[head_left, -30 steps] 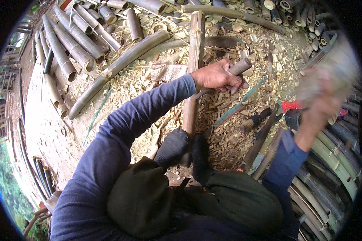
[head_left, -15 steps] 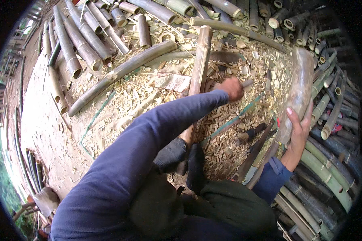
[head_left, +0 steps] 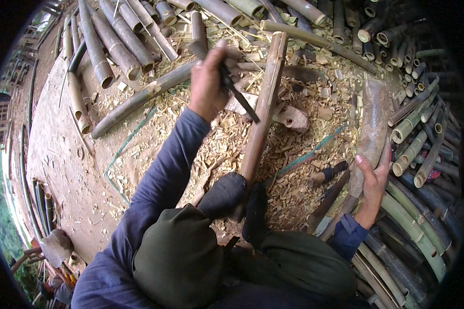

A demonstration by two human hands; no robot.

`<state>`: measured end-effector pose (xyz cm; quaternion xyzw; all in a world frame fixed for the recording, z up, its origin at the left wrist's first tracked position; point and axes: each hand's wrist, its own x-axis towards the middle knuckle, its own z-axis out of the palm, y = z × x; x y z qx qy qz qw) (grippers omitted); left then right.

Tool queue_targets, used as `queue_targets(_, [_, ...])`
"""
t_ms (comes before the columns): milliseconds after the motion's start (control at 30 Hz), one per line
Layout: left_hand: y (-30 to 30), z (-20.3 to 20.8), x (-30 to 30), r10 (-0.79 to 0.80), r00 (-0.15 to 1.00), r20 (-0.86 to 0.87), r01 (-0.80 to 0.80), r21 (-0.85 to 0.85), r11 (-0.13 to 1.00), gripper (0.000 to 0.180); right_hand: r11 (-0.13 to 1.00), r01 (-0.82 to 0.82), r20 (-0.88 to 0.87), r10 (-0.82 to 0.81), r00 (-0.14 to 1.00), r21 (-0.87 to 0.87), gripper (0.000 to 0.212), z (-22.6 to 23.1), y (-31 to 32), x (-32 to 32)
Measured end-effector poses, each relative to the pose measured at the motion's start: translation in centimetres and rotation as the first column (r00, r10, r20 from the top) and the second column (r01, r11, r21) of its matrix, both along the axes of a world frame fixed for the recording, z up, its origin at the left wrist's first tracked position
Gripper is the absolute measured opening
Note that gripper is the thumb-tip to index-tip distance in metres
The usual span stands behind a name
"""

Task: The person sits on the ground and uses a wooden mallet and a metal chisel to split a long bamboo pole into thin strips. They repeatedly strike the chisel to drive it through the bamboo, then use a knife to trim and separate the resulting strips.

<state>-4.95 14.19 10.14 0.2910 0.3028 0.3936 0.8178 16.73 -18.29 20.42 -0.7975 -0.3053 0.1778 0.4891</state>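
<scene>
My left hand (head_left: 206,88) is closed round a dark chisel-like tool (head_left: 241,100), whose thin straight end slants down to the near edge of a brown bamboo length (head_left: 265,100). I cannot tell whether the tip touches it. That bamboo leans across a pale wooden block (head_left: 295,118), its lower end between my dark-covered feet (head_left: 222,194). On the right, my right hand (head_left: 375,183) grips the lower part of a thick, brown, slightly bent club (head_left: 372,110) with a glossy surface. The club stands well apart from the bamboo length.
Wood chips (head_left: 216,144) and shavings cover the ground around the block. Cut bamboo poles (head_left: 116,44) lie at the far left, and a long curved pole (head_left: 144,98) lies left of the block. More bamboo (head_left: 412,221) is stacked close on the right.
My left hand has swung left and up from beyond the bamboo length, bringing the tool's thin end to its near side. My right hand and the club have shifted slightly left and down.
</scene>
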Motion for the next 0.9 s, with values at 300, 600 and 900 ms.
queue_targets(300, [1.9,-6.9,1.1,0.171,0.975,0.143,-0.115,-0.338,0.934,0.033,0.999,0.002,-0.1,-0.006,0.995,-0.04,0.089,-0.7,0.9,-1.1])
queue_targets(600, [1.0,-6.7,2.1,0.144,0.988,0.061,-0.125,-0.247,0.961,0.03,0.999,-0.005,-0.085,0.002,0.996,-0.043,0.092,-1.2,0.7,-1.4])
queue_targets(900, [0.6,-5.7,2.5,0.141,0.987,0.076,-0.124,-0.192,0.973,0.028,0.997,-0.058,-0.111,0.051,0.992,-0.057,0.093,-0.5,1.0,-1.6])
